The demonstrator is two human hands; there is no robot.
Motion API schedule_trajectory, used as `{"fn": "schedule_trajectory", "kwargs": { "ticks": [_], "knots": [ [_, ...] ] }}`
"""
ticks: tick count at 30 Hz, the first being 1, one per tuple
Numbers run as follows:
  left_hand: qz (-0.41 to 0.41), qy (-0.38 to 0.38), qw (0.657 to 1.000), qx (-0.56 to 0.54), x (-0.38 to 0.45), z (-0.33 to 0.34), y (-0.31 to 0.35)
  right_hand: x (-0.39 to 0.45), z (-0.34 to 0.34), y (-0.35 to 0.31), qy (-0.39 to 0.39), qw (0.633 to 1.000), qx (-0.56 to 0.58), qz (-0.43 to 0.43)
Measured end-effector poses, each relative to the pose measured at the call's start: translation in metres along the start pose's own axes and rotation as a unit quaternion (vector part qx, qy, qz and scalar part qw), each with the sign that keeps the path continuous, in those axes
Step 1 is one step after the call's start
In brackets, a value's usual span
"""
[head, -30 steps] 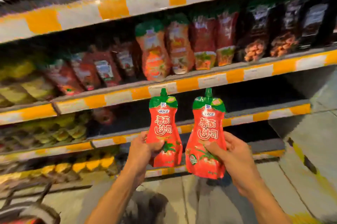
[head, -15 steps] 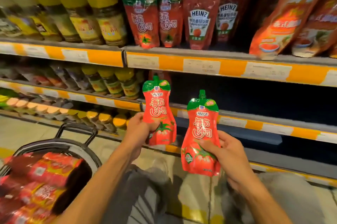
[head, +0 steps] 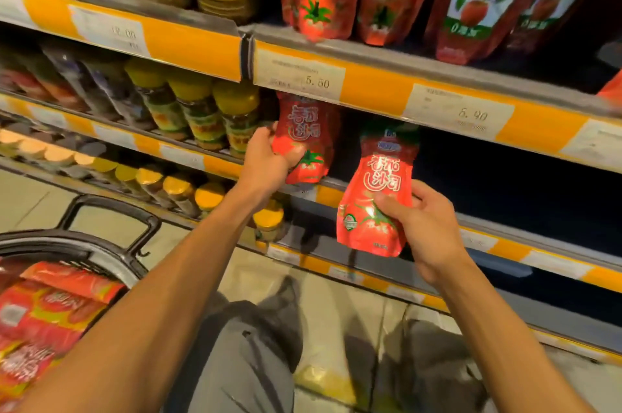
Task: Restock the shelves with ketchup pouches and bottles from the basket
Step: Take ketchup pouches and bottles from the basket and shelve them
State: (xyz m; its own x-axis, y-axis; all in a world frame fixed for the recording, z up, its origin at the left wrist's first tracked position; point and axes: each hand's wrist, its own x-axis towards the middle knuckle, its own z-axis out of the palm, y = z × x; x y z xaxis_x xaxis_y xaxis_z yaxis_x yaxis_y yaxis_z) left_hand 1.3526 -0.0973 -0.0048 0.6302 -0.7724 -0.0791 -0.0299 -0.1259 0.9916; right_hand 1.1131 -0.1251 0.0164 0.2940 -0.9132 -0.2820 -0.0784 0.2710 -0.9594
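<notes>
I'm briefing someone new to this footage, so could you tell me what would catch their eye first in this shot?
Two bright red ketchup pouches dominate the centre: the left hand grips one pouch at the edge of the dark middle shelf, and the right hand pinches the other pouch just in front of it. Orange price strips run across the frame, and a black basket of red packets sits lower left.

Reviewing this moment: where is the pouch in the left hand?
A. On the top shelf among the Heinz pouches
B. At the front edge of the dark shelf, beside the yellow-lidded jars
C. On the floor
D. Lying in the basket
B: the left hand holds its ketchup pouch at the shelf edge, just right of the yellow-lidded jars.
</notes>
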Motion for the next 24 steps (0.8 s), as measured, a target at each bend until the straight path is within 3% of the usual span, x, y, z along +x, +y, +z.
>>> {"fn": "schedule_trajectory", "kwargs": {
  "ticks": [4,12,24],
  "knots": [
    [0.058,-0.01,0.997,0.057,0.016,0.003,-0.004,0.024,0.005,-0.003,0.017,0.999,-0.011,-0.031],
    [0.097,-0.037,0.991,0.087,0.02,0.004,-0.011,0.063,0.01,-0.009,0.056,0.991,-0.025,-0.121],
    [0.092,-0.047,0.989,0.106,0.02,0.012,-0.026,0.087,0.007,0.011,0.073,0.981,-0.096,-0.153]
  ]
}}
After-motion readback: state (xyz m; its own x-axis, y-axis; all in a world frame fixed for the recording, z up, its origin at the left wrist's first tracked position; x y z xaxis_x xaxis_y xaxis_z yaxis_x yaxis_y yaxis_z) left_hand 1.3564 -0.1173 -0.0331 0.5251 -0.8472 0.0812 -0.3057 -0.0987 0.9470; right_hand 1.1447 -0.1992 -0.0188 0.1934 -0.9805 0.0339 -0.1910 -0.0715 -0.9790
